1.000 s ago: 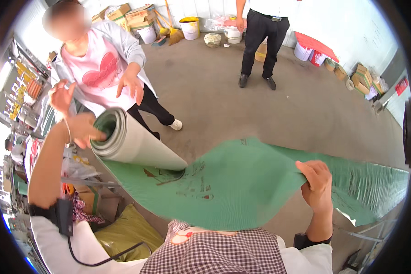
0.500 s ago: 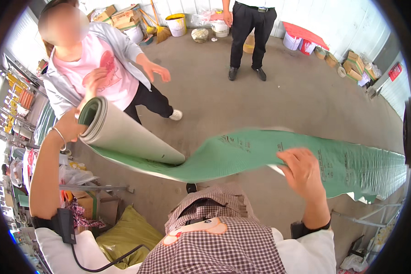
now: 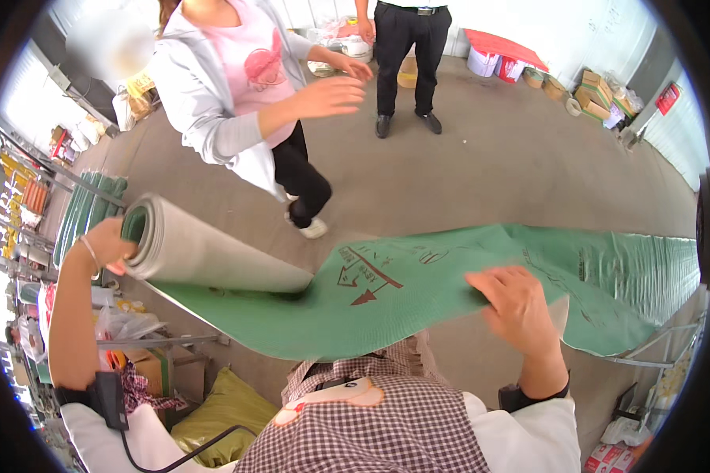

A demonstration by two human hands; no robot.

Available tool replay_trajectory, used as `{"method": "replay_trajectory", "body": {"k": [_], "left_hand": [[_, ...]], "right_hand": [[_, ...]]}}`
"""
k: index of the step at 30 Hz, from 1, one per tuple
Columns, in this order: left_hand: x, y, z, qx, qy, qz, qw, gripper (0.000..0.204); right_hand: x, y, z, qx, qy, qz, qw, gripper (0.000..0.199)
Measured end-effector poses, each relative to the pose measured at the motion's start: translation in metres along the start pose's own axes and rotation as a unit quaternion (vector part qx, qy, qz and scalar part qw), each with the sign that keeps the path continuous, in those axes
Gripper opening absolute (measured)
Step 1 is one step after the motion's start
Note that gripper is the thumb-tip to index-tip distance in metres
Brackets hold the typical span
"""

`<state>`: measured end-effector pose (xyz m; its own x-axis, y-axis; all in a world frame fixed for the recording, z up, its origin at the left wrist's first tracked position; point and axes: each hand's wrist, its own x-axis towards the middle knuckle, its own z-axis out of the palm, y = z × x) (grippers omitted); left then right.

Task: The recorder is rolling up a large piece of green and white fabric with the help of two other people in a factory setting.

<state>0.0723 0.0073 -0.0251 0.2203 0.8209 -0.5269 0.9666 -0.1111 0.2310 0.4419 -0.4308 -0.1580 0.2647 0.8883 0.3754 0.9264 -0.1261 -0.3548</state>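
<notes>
A thick roll of green plastic sheeting (image 3: 213,251), pale on its outer side, lies slantwise in front of me at the left. My left hand (image 3: 109,243) grips its open left end, the fingers partly hidden by the roll. From the roll a printed green length of sheeting (image 3: 371,288) runs rightward, sagging in the middle toward my apron, to the far right. My right hand (image 3: 517,303), slightly blurred, is closed on this length near its front edge, the thumb side over the green face. Where the sheet ends at the right is hidden by the picture's rim.
A co-worker in a grey jacket (image 3: 205,102) stands just beyond the roll, hands apart from the sheet. Farther back stands a person in black trousers (image 3: 406,63). Metal racks (image 3: 158,342) and a yellow-green sack (image 3: 217,418) are near my left; buckets (image 3: 481,63) line the wall.
The roll has come slightly lower and left with my left hand. The green length has spread flatter, showing more print. The co-worker has stepped rightward, hands now away from the roll.
</notes>
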Motion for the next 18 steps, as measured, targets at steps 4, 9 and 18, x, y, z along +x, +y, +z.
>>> {"method": "replay_trajectory", "body": {"k": [4, 9, 18], "left_hand": [[0.006, -0.047, -0.009, 0.372, 0.097, 0.091, 0.919, 0.03], [0.019, 0.014, -0.013, 0.354, 0.244, 0.532, 0.73, 0.043], [0.037, -0.014, -0.012, 0.366, 0.085, 0.155, 0.914, 0.055]], "right_hand": [[-0.076, 0.059, -0.007, -0.027, -0.015, 0.132, 0.991, 0.028], [-0.007, 0.01, -0.033, 0.013, -0.012, 0.013, 1.0, 0.028], [-0.087, 0.057, -0.008, -0.033, 0.01, 0.23, 0.972, 0.027]]}}
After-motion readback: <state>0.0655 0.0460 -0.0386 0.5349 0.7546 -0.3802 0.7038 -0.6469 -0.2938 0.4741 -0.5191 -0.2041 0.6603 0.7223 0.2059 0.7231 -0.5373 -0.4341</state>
